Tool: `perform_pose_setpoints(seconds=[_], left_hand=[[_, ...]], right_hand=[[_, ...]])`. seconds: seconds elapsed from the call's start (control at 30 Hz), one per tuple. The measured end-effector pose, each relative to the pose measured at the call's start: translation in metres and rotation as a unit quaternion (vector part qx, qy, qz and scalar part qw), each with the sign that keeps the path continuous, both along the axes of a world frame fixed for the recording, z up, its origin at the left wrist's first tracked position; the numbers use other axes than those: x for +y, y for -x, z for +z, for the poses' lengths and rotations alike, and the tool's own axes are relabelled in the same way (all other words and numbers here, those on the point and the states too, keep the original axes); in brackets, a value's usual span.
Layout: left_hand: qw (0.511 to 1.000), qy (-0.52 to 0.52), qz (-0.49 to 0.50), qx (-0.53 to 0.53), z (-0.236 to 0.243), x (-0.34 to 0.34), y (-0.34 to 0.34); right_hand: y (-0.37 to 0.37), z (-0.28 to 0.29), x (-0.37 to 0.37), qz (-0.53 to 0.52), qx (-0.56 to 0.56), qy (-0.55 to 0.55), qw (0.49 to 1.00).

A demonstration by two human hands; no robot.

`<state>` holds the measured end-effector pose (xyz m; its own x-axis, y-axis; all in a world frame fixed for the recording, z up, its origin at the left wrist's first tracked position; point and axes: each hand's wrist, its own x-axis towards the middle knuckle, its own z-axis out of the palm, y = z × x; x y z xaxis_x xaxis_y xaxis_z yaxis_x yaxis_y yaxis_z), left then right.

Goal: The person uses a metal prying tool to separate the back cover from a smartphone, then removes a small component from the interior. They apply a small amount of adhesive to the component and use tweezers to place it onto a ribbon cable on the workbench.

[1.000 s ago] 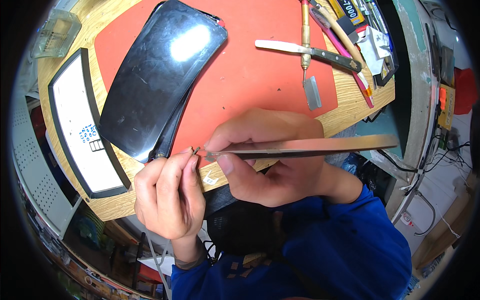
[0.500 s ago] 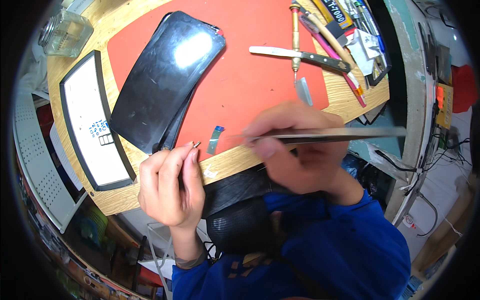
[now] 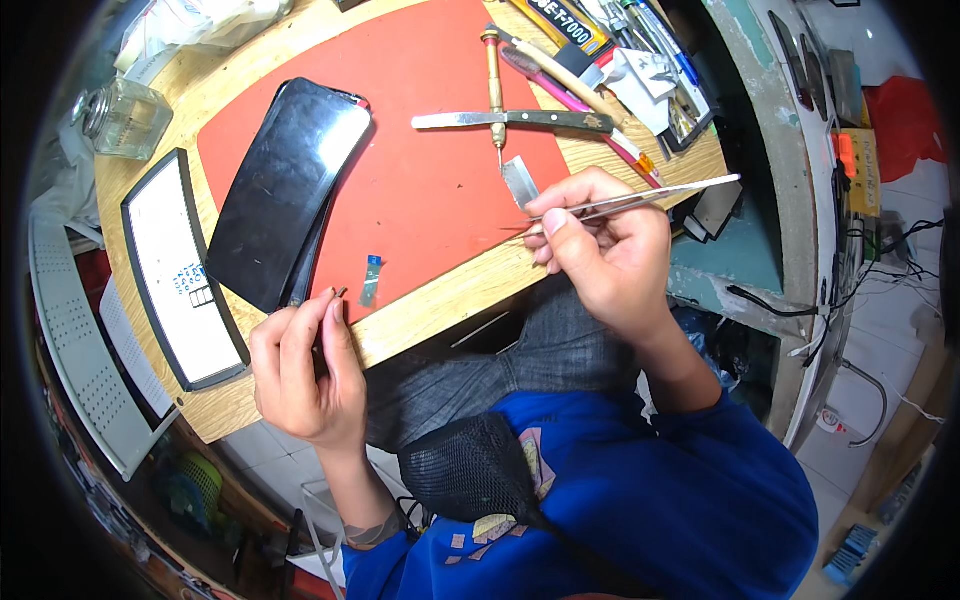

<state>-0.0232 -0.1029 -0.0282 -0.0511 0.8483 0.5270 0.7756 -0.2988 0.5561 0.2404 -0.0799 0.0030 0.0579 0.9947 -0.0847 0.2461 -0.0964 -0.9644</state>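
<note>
The right hand pinches tweezers whose long axis runs right-to-left, tips pointing left toward the small blue strip lying near-far on the red mat, nearer the left hand, which is closed on a thin dark part.

A black phone screen lies upper left; a white, black-framed panel left; a yellow labelled tube at top.
</note>
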Motion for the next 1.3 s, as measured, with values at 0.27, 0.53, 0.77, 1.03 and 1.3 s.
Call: perform_pose_setpoints(seconds=[0.27,0.53,0.77,1.03,1.3], left_hand=[[1.000,-0.004,0.001,0.007,0.001,0.000,0.000],[0.998,0.058,0.016,0.000,0.014,-0.006,0.003],[0.997,0.051,0.006,-0.048,0.016,-0.010,0.008],[0.990,0.079,-0.120,-0.015,0.017,-0.026,0.025],[0.984,0.040,-0.170,0.035,0.008,-0.025,0.030]], right_hand=[[-0.036,0.027,0.047,0.012,-0.159,-0.219,0.962],[-0.004,0.031,0.032,0.045,-0.292,-0.102,0.950],[0.018,0.011,0.017,-0.021,-0.358,-0.117,0.926],[0.022,0.018,0.020,-0.024,-0.337,-0.069,0.939],[0.020,0.028,0.011,-0.024,-0.223,0.019,0.974]])
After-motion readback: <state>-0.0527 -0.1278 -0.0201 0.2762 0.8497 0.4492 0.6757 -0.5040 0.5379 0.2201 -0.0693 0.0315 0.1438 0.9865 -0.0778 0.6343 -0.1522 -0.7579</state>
